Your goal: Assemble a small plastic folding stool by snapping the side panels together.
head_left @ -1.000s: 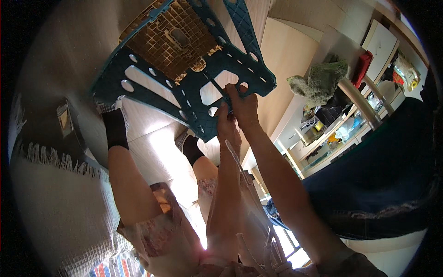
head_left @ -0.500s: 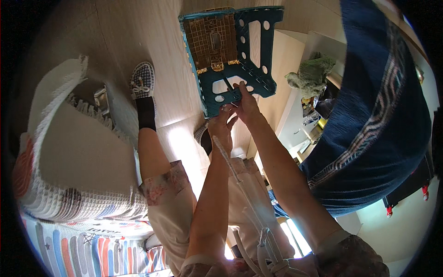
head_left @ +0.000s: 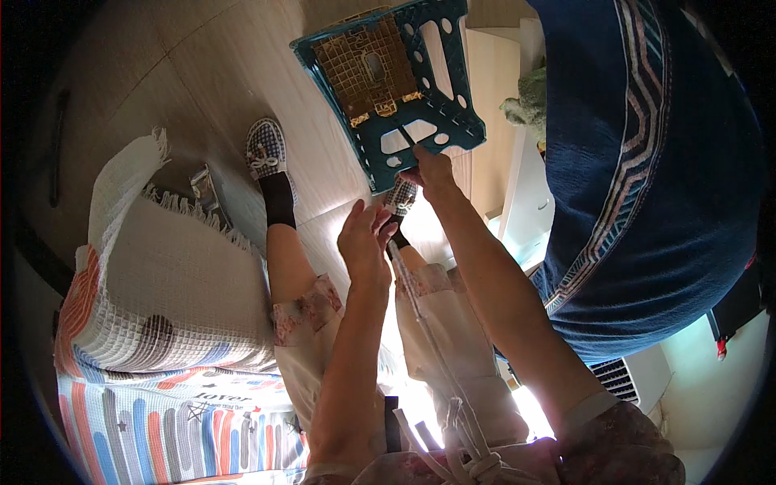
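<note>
A folding step stool (head_left: 368, 69) with dark teal panels and a brown gridded underside hangs tilted in front of me, unfolded. My right hand (head_left: 434, 174) is closed on its near panel, by the narrow strap or bar running to the middle. The right fingertips are partly hidden behind that panel. Apart from the stool, nearer my body, my left hand (head_left: 364, 242) is raised with loosely bent, parted fingers and nothing visible in it. A white drawstring (head_left: 436, 347) from my clothing hangs just below the left hand.
A navy cloth with a patterned band (head_left: 614, 267) fills the right side. Left, a fringed cream cover (head_left: 194, 283) drapes over furniture above a striped fabric (head_left: 194, 428). My checked shoes (head_left: 265, 149) rest on the wood-look floor (head_left: 218, 65). A grey-green fuzzy item (head_left: 529, 101) lies at upper right.
My left hand has come away from the stool's near edge and back toward my body. The stool has tilted and shifted slightly left and up in view, still in my right hand.
</note>
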Tool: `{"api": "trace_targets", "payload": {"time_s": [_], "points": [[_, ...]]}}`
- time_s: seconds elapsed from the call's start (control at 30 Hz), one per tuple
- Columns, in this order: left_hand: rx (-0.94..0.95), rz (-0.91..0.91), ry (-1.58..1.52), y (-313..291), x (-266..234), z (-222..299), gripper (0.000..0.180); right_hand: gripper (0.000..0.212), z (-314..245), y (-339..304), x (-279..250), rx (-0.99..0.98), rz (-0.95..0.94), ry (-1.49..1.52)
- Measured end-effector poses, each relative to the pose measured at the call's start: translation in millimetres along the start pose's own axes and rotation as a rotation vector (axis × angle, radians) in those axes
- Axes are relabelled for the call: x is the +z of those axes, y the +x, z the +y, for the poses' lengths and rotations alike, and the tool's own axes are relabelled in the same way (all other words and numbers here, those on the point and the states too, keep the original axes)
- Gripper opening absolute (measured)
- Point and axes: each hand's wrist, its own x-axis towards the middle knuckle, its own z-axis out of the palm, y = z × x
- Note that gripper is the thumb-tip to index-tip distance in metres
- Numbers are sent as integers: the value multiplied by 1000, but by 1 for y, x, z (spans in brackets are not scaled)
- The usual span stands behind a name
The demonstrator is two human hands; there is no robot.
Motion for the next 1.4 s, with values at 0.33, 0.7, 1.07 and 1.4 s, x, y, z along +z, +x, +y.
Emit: {"api": "trace_targets", "payload": {"time_s": [0.33,0.7,1.07,1.4], "points": [[81,-12,148,4,-31,9,50,33,-10,-1,2,128,-38,10],[27,-33,135,-6,26,-12,59,29,-3,12,1,105,77,13],[3,16,255,-11,14,-33,63,41,-20,-29,-23,95,-319,-403],[-48,-3,228,-12,17,-33,63,48,-27,-75,-18,-1274,-33,-1440]]}}
